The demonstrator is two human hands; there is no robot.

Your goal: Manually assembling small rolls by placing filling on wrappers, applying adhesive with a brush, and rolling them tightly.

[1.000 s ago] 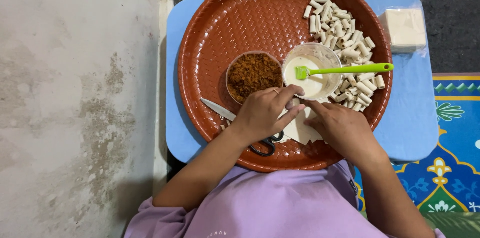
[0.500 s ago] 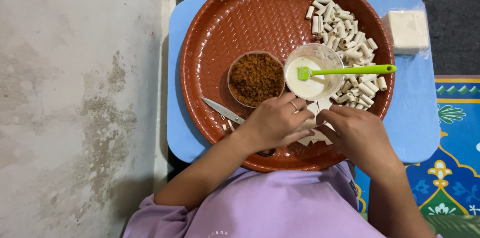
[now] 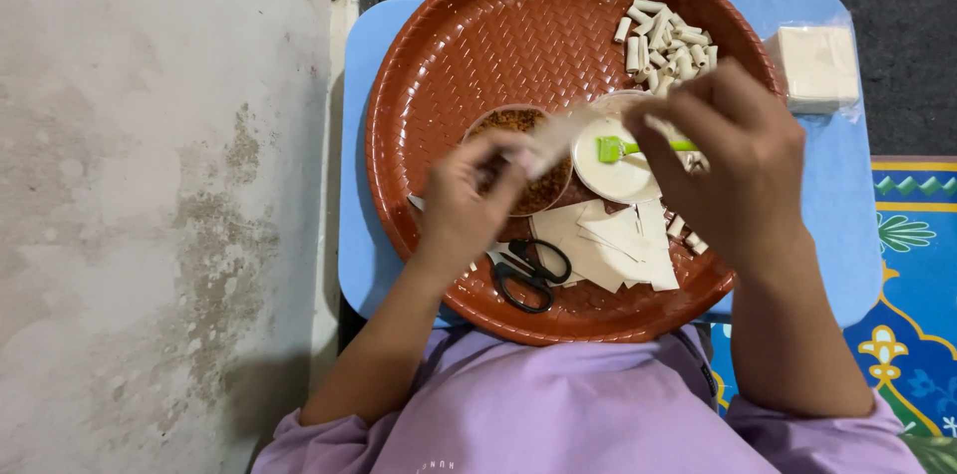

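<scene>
Both hands are lifting a thin, pale pastry sheet [image 3: 563, 130] above the woven-textured brown tray [image 3: 449, 45]. The left hand [image 3: 469, 200] is pinching one end between fingertips; the right hand [image 3: 733, 160] is curling round the other, blurred. Below are sitting a bowl of brown crumbly filling [image 3: 543, 190], black scissors [image 3: 528, 275] and flat cut sheets [image 3: 613, 245].

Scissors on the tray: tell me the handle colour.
Black handles on the scissors, lying on the brown woven-pattern tray; the head view shows them best.
</scene>
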